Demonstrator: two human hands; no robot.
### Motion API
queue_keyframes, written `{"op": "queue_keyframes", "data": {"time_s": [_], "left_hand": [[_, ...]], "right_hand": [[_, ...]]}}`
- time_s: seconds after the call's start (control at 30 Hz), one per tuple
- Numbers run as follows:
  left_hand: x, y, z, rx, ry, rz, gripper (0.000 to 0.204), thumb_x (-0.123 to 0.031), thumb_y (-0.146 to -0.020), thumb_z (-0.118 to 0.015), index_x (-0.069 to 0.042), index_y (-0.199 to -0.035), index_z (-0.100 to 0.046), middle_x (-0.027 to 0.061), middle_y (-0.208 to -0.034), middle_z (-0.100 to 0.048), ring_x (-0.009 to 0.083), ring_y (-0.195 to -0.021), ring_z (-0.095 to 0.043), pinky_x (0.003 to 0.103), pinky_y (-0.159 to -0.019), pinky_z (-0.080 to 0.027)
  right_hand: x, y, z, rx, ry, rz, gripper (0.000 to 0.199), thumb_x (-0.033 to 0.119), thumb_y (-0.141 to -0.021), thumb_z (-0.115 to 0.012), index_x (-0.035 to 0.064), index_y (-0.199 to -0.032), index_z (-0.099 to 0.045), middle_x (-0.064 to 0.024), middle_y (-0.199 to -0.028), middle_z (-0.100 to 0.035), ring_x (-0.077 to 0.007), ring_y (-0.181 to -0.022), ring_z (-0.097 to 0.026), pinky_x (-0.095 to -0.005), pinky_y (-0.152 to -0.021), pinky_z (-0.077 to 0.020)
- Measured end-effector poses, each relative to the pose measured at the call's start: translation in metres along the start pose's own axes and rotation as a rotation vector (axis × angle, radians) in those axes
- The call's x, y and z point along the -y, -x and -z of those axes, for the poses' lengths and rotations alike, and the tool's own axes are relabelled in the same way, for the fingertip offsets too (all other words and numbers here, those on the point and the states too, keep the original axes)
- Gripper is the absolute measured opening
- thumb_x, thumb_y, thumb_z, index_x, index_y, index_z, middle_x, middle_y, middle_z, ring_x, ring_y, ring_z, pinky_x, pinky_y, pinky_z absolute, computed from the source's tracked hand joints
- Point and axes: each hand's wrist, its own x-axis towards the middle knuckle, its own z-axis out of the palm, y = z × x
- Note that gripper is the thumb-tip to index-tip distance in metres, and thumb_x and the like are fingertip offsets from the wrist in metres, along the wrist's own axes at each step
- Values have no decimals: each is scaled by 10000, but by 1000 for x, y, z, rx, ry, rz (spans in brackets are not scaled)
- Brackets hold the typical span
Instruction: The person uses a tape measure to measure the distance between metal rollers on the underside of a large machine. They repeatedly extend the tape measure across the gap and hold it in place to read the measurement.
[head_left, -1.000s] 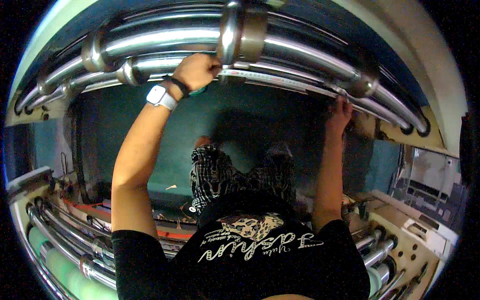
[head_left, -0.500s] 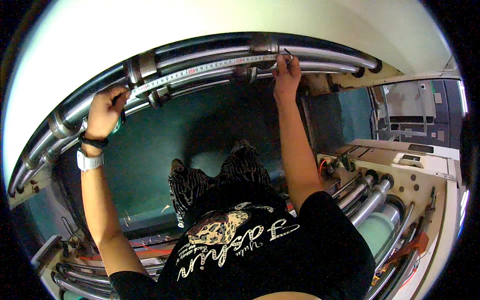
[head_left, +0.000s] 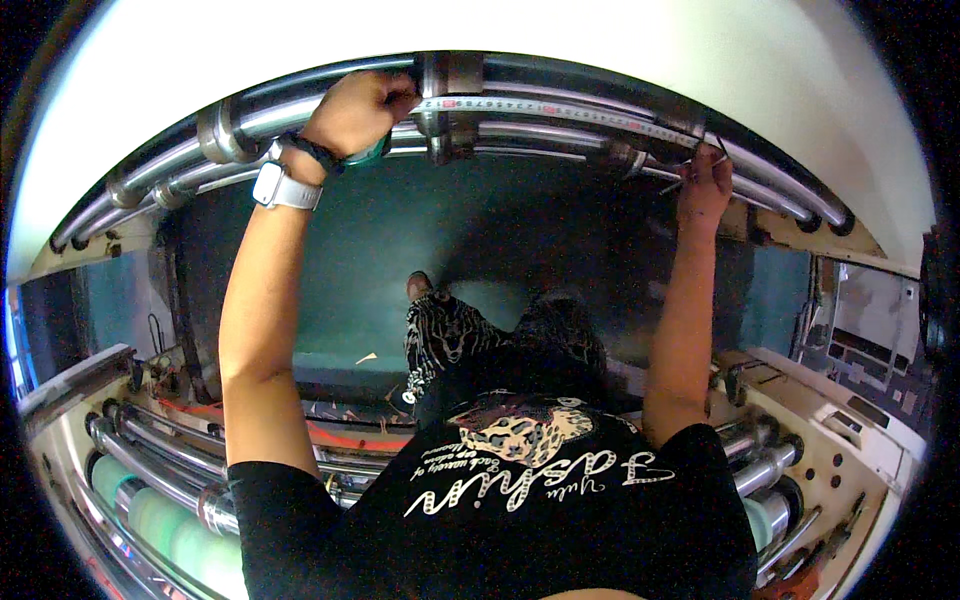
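A white tape measure blade (head_left: 545, 108) stretches taut along the upper metal bars (head_left: 590, 92), between my two hands. My left hand (head_left: 355, 115) is closed at its left end, just beside a wide dark collar (head_left: 452, 90) on the bars. Part of a green tape case (head_left: 372, 150) shows under that palm; the fingers hide the rest. At the blade's right end, my right hand (head_left: 706, 190) pinches the tape against the bars. A thin dark stick-like piece juts from those fingers, too small to name.
A white machine panel (head_left: 480, 25) curves above the bars. More collars (head_left: 222, 130) sit farther left. Below lies a dark green floor (head_left: 330, 250) with a small pale scrap (head_left: 368, 358). Behind me are metal rollers (head_left: 150, 465) and green cylinders (head_left: 200, 540) in a pale frame (head_left: 840, 425).
The whole view has swung, so hands, tape and bars sit farther right in it. Both hands stay at about the same places along the bars, the tape still stretched between them.
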Motion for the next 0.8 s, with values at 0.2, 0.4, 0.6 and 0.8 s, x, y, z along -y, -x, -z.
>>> {"op": "queue_keyframes", "data": {"time_s": [0.2,0.4,0.6,0.8], "left_hand": [[3,-2,5,58,-114,52,195,-211,-780,-512,-72,-886,-598,176,-773,-589,333,-722,-564,370,-639,-441],[7,-1,5,27,-126,3,192,-210,-797,-524,-36,-845,-590,147,-721,-596,248,-654,-572,326,-624,-441],[-1,-2,7,52,-143,-9,210,-212,-815,-502,-28,-882,-576,175,-781,-594,272,-712,-578,337,-660,-443],[-4,29,2,77,-89,30,186,-173,-792,-508,-31,-880,-588,184,-729,-575,275,-627,-553,360,-589,-422]], "right_hand": [[-13,-8,9,16,-1,-7,111,104,-789,-596,80,-874,-530,-11,-775,-540,-107,-673,-503,-225,-536,-433],[-10,-5,3,38,-84,-26,139,112,-796,-594,70,-914,-536,-20,-826,-561,-107,-698,-509,-217,-557,-432],[-9,-5,12,26,83,42,142,166,-812,-578,82,-913,-525,-11,-811,-551,-101,-684,-498,-235,-552,-413],[-10,14,27,-96,338,-73,272,365,-860,-459,113,-903,-554,31,-720,-501,-79,-645,-446,-248,-559,-391]]}}
